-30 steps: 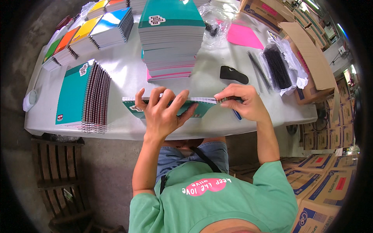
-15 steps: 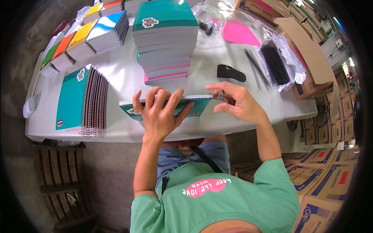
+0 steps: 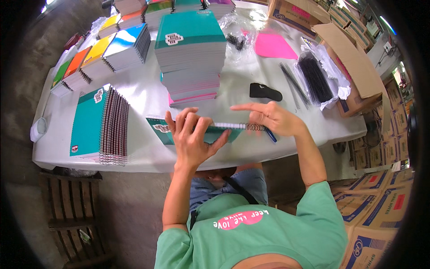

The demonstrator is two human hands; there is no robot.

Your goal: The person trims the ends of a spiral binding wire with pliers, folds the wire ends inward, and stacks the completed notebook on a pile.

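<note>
My left hand [image 3: 190,136] grips a teal notebook [image 3: 160,134] over its upper edge, fingers behind and thumb in front, holding it on edge near the table's front. A dark wire spiral coil [image 3: 254,127] runs into the holes along the notebook's right end. Closed around the coil's free end is my right hand [image 3: 275,119], its index finger stretched left over the spine. Just under that hand a slim blue pen-like thing [image 3: 270,135] shows; whether the hand holds it I cannot tell. Left of the notebook lies a stack of bound teal notebooks [image 3: 92,125].
A tall pile of teal-covered pages [image 3: 190,58] stands beyond my hands. To the right are a black pouch-like piece [image 3: 265,92], loose coils [image 3: 294,83], a bundle of black coils [image 3: 316,78] and an open carton [image 3: 354,67]. Coloured notebooks [image 3: 96,51] line the back left.
My right hand has closed in on the coil, its index finger now pointing left. The coil reaches a little further along the notebook's edge. The blue thing has come into sight.
</note>
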